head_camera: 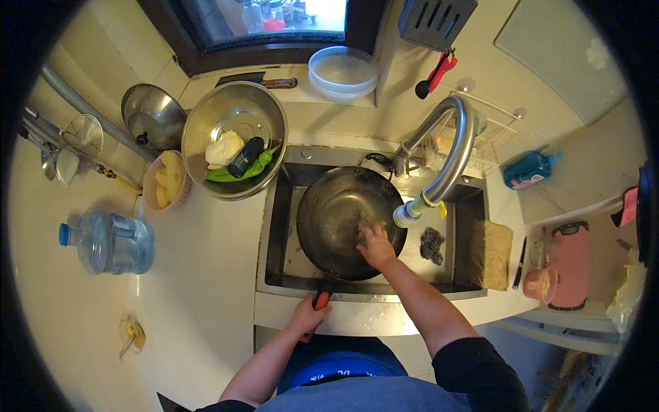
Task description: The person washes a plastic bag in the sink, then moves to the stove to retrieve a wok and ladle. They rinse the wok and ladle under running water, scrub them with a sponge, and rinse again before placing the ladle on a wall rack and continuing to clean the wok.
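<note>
A dark metal wok lies in the stainless-steel sink, its handle reaching over the front rim. My left hand is closed around the red and black wok handle. My right hand reaches inside the wok, fingers spread against its right inner wall; whether anything small lies under the fingertips cannot be told. Just above and right of that hand is the spout end of the curved faucet. A dark scouring pad rests on the sink floor to the right of the wok.
Left of the sink stand a steel colander holding vegetables, a pink basket and a water jug. A cleaver and plastic bowls sit on the window ledge. A cloth and a knife lie right.
</note>
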`<state>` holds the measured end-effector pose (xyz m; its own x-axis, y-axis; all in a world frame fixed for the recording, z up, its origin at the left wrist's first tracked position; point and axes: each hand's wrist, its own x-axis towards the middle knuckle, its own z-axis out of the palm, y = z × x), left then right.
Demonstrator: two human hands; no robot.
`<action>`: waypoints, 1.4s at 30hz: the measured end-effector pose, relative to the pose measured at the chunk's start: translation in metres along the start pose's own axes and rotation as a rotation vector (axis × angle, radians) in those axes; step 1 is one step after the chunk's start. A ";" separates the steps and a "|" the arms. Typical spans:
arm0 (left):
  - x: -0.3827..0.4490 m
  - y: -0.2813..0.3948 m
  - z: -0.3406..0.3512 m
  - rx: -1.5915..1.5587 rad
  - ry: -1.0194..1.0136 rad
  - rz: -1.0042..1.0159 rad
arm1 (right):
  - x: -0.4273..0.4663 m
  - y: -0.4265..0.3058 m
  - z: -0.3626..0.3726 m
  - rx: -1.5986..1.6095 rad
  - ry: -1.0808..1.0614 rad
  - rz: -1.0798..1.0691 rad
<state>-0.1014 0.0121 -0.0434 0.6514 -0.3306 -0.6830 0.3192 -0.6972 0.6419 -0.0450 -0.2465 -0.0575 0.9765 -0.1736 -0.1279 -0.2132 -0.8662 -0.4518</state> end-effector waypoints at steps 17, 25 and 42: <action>0.006 0.024 0.009 0.211 -0.026 -0.109 | 0.060 -0.074 0.084 0.496 -0.032 0.027; 0.008 0.017 0.010 0.256 -0.052 -0.065 | 0.089 -0.084 0.096 0.445 0.175 0.093; 0.003 0.030 0.002 0.244 -0.064 -0.096 | 0.138 -0.071 0.089 0.511 0.419 -0.092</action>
<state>-0.0908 -0.0110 -0.0268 0.5784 -0.2898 -0.7625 0.1973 -0.8573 0.4755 0.1016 -0.1675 -0.1212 0.8996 -0.3660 0.2383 -0.0162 -0.5732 -0.8192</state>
